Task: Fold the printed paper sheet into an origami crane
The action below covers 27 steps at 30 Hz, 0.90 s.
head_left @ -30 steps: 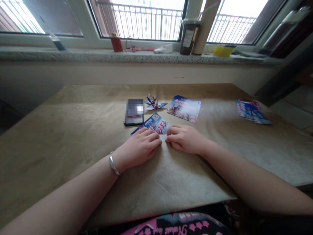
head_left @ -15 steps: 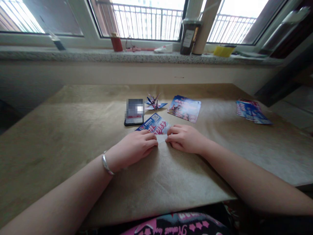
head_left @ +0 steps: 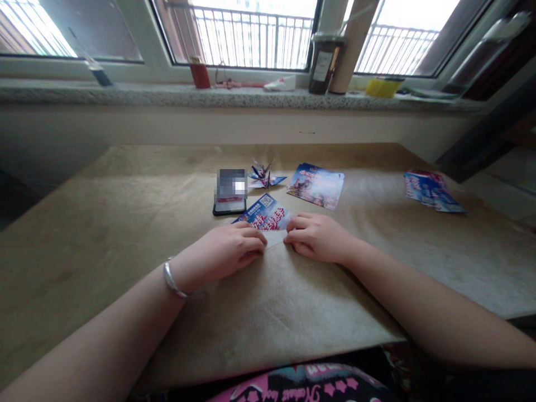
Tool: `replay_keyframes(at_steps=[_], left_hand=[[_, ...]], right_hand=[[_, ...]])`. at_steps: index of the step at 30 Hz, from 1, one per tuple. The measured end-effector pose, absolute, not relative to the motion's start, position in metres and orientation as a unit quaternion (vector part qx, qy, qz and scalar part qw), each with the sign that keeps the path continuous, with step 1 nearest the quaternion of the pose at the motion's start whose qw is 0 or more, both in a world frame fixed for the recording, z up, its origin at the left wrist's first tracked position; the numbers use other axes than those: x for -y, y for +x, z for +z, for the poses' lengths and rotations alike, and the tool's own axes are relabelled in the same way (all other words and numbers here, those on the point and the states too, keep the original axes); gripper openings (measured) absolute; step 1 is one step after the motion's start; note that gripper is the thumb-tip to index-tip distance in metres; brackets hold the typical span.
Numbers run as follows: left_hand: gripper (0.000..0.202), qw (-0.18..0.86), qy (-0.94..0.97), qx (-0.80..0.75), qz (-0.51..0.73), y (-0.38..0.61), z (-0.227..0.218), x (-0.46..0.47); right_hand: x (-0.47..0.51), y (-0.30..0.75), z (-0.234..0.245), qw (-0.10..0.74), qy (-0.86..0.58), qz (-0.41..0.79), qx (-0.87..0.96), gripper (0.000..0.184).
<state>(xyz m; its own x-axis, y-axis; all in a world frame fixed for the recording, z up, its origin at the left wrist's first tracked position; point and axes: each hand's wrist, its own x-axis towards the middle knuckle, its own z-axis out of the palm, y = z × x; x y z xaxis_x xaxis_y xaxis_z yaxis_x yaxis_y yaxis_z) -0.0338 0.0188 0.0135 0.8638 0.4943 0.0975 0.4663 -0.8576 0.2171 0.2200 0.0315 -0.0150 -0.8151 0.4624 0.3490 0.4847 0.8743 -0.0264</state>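
A blue printed paper sheet [head_left: 268, 216], partly folded, lies flat on the tan table [head_left: 104, 223] in front of me. My left hand [head_left: 224, 254], with a silver bracelet on the wrist, rests curled on the sheet's near left edge and presses it down. My right hand [head_left: 318, 237] pinches the sheet's near right corner with fingers drawn together. A finished paper crane [head_left: 263, 174] of the same printed paper stands just beyond the sheet.
A phone [head_left: 230, 192] lies left of the crane. A stack of printed sheets [head_left: 316, 185] sits behind my right hand, another stack [head_left: 431, 191] at the far right. The windowsill [head_left: 234, 96] holds a red cup [head_left: 200, 72], a dark jar [head_left: 323, 62] and small items.
My left hand has slid leftward and toward me along the sheet's near edge, uncovering more of the paper. The right hand has stayed in place.
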Motion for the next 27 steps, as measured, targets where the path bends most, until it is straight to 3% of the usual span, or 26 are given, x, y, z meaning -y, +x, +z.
replay_keyframes(at_steps=[27], left_hand=[[0.014, 0.158, 0.946, -0.276, 0.06, -0.046, 0.021, -0.024]], right_hand=[[-0.032, 0.224, -0.015, 0.168, -0.246, -0.026, 0.954, 0.023]])
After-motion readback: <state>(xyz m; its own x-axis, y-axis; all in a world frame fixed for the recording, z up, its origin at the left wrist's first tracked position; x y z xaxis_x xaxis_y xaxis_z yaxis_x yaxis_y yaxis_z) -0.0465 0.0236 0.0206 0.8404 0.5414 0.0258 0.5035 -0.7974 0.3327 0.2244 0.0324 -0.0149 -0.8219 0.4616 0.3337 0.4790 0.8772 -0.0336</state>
